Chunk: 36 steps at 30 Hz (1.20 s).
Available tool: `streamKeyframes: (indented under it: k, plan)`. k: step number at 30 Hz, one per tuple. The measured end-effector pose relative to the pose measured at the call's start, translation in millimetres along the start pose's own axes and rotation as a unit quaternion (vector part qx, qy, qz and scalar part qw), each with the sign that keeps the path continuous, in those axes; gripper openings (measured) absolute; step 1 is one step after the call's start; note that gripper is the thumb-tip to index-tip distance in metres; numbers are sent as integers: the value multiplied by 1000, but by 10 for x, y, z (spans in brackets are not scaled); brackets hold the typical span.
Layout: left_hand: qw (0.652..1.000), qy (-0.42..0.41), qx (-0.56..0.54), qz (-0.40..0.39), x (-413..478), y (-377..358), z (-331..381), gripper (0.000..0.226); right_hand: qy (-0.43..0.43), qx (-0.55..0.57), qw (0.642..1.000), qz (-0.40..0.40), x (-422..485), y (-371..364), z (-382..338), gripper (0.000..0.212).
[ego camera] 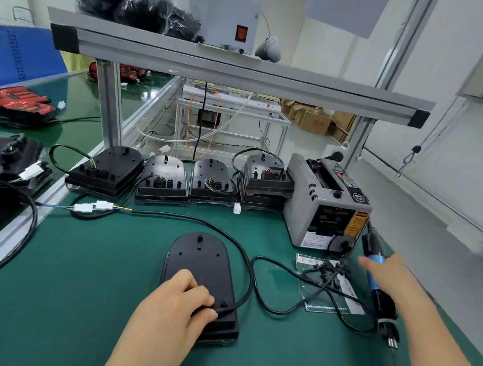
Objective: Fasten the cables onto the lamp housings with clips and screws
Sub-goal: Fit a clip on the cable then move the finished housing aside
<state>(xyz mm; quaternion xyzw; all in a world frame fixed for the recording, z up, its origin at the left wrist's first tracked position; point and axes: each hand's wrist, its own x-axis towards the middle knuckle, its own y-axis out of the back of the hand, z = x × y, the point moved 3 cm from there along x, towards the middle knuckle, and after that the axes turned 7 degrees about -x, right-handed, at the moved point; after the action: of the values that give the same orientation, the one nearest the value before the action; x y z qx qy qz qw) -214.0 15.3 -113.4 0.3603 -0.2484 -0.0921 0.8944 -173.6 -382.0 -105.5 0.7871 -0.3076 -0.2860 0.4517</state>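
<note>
Head view is showing a green, matte bench (pixel 72 284) with an aluminium rim. A black plastic housing (pixel 203 265), flat-backed with one rounded end and one square end, is lying at the middle of the bench, its square end towards the near edge. Small moulded pegs are standing up from its back.

The left hand (pixel 178 302) is resting on the square end, its fingers and thumb curling to pinch a round black cable (pixel 227 309) at the housing's near right corner. From there the cable is looping out to the right, then sweeping back across the mat to white block connectors (pixel 93 206) near the left edge.

The right hand (pixel 389 275) is well apart from the left, at the right edge, its blurred fingers lying straight across the blue grip of a slim screwdriver (pixel 382 307) and not wrapping round it. The screwdriver's black body and metal tip are pointing towards the near right corner.

Between the housing and the screwdriver a clear, crinkled bag (pixel 333 286) is holding small black parts; thin black cord is crossing it. Just beyond it a boxy grey dispenser (pixel 322 204) is standing towards the far right corner. Along the far edge more housings (pixel 162 180) are lining up side by side, some stacked, with short wires curling from their sockets.
</note>
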Motion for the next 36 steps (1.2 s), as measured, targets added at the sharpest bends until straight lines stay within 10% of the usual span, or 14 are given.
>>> streamKeyframes:
  k: [14, 36]
  plan:
    - [1000, 8, -1, -2, -9, -15, -21, 20, 4, -291, 957, 4, 118, -42, -198, 72]
    - [1000, 5, 11, 10, -26, -26, -24, 21, 42, -342, 938, 28, -81, -104, -80, 72]
